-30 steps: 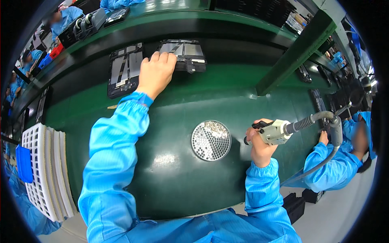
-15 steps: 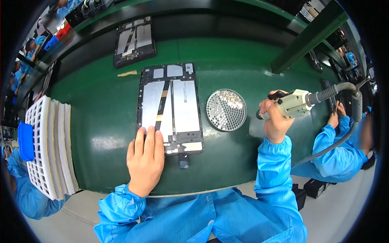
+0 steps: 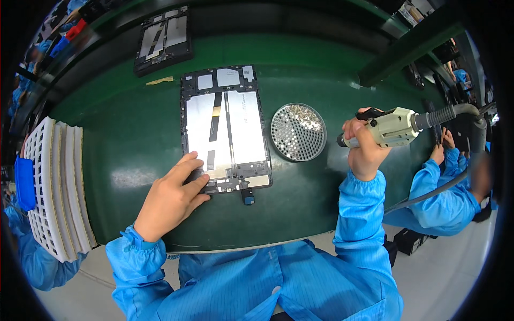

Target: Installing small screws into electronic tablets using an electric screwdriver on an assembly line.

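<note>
**Opened flat device by the round dish, 2 hands engaged**

The opened flat device (image 3: 246, 128) is laid face-up just left of the round perforated dish (image 3: 306, 140), the landmark. Its lower left corner is touched by the left hand (image 3: 168, 200), fingers loosely spread; whether anything is pinched cannot be told. Right of the dish, 1 cream power tool (image 3: 395, 127) is gripped in the right hand (image 3: 368, 155). Handling, judged: light, thin, fairly stiff; ribbon and protruding tab (image 3: 248, 198) fragile. Best held by the dark side rims.
</note>
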`<state>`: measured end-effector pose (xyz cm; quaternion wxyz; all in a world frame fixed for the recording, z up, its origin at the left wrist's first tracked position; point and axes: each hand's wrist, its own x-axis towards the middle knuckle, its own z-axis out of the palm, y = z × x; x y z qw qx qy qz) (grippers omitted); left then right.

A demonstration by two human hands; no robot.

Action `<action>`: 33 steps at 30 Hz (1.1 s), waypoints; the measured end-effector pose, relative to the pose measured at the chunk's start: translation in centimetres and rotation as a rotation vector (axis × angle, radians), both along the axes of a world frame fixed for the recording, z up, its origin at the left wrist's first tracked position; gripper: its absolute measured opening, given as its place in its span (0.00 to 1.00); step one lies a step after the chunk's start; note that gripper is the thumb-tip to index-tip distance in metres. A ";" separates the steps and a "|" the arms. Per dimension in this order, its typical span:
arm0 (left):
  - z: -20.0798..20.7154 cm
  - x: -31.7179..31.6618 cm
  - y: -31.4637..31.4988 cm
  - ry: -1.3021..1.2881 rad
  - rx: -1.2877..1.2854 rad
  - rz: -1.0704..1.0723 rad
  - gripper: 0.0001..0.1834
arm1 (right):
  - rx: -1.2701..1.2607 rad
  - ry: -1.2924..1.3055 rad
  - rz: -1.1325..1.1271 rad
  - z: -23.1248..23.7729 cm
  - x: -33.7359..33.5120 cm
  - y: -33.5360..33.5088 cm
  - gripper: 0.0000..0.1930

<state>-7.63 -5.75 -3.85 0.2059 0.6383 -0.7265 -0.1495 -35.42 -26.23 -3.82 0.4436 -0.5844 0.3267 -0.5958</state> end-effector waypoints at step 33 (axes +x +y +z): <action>-2.8 -5.4 -5.5 0.154 -0.331 -0.178 0.14 | -0.010 0.074 0.002 -0.5 0.2 -0.1 0.14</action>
